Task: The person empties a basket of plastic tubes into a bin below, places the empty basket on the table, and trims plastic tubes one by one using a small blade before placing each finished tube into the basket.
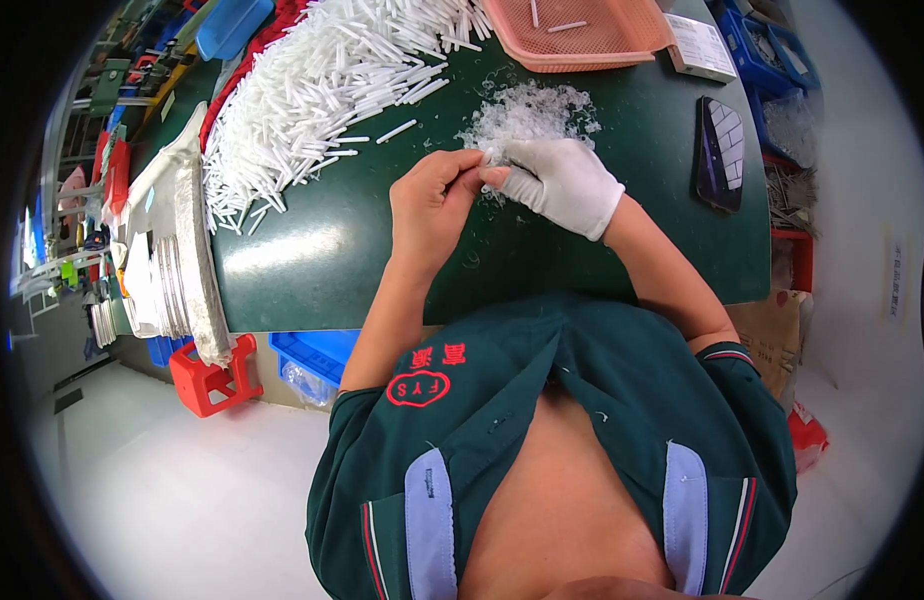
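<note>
My bare left hand (429,208) and my gloved right hand (567,187) meet over the green table (322,285), fingertips together. Both are closed in a pinch. Whatever lies between the fingers is too small and hidden to make out. A white glove covers the right hand, with a bare fingertip showing. Just beyond the hands, and partly behind them, spreads a heap of clear, curly plastic scraps (542,108). To the far left lies a large pile of thin white plastic sticks (317,95). One loose white stick (396,131) rests apart from the pile, nearer the left hand.
An orange mesh basket (582,55) at the back holds a few white sticks. Beside it stands a white box (700,48). A dark phone (719,153) lies near the right edge. Below the table's left are a red stool (212,378) and a blue bin (317,352).
</note>
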`<state>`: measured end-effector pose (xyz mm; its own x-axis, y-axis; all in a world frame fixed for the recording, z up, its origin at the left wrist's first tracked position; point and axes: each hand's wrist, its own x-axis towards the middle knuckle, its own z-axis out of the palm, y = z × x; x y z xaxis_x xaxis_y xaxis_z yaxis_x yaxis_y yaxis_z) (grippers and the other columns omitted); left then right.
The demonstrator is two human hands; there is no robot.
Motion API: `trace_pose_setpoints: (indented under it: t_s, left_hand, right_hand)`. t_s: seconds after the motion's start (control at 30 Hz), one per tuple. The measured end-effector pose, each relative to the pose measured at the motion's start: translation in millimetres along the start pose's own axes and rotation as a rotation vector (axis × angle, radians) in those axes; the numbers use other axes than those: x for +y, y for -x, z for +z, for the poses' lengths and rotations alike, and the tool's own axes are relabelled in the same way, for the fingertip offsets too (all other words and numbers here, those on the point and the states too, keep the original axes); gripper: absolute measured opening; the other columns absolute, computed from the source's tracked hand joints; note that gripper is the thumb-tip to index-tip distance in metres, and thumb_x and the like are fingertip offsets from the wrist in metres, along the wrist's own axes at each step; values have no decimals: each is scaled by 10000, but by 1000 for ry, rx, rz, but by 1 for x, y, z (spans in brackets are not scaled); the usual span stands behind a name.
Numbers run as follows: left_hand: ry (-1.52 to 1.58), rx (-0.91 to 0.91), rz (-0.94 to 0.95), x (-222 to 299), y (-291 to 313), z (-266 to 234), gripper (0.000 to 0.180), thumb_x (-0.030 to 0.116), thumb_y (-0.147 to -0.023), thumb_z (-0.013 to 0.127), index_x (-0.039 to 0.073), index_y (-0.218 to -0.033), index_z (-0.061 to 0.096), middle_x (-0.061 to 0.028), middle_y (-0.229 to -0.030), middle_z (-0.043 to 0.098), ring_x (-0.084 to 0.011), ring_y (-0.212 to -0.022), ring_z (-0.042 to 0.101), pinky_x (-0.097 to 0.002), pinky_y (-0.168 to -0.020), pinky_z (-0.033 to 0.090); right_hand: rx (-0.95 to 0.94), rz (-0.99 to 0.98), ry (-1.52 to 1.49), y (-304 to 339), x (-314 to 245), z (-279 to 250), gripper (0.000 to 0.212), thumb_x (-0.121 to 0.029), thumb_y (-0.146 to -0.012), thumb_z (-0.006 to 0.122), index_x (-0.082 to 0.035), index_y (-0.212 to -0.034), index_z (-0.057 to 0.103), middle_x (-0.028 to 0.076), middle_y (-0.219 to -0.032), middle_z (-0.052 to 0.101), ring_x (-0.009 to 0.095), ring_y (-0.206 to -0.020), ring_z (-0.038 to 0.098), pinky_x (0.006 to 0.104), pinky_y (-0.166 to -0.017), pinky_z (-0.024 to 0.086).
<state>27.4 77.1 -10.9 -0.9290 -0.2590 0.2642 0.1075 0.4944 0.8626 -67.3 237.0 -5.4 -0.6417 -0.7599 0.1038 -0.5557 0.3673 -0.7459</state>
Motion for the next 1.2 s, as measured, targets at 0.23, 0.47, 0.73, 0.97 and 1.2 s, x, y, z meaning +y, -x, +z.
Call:
trace_pose_setpoints:
  t_s: [0.23, 0.47, 0.73, 0.97, 1.2]
  left_hand:
    - [-13, 3, -174, -11, -15, 1, 141, 93, -813, 683, 12, -929, 679, -105, -831, 671, -182, -712, 637, -270, -642, 489]
    - [-381, -41, 227, 10, -115, 8, 232, 153, -820, 633, 22, -1009, 665, -114, -807, 658, -215, -718, 628, -308, -682, 491]
    - [-386, 68, 101, -19, -119, -42, 250, 157, -792, 648, 37, -1010, 672, -96, -837, 682, -182, -751, 642, -288, -709, 494]
    - [-774, -228, -125, -62, -74, -60, 262, 105, -782, 581, 84, -1036, 641, -122, -931, 664, -319, -908, 619, -432, -764, 488]
    - [-966, -262, 94, -71, -66, -52, 262, 64, -771, 579, 42, -1026, 633, -141, -958, 647, -312, -875, 620, -394, -772, 481]
  right_hand:
    - [-42, 66, -16, -2, 7, -8, 406, -477, -875, 566, -74, -844, 609, 196, -757, 619, 417, -776, 599, 466, -669, 471]
    - [-191, 172, 110, -1, -14, -6, 419, -463, -851, 591, -47, -842, 639, 189, -792, 659, 386, -797, 638, 449, -728, 504]
    - [-74, 83, 135, 1, -7, 0, 362, -401, -859, 614, -40, -851, 591, 204, -761, 622, 404, -766, 616, 473, -670, 484]
    - [-124, 82, 119, 1, -11, 7, 311, -365, -887, 589, -54, -898, 586, 196, -752, 620, 403, -746, 615, 467, -657, 487]
    - [-76, 121, 114, 4, -12, 6, 305, -366, -908, 543, -66, -903, 599, 187, -790, 647, 391, -769, 629, 463, -689, 500]
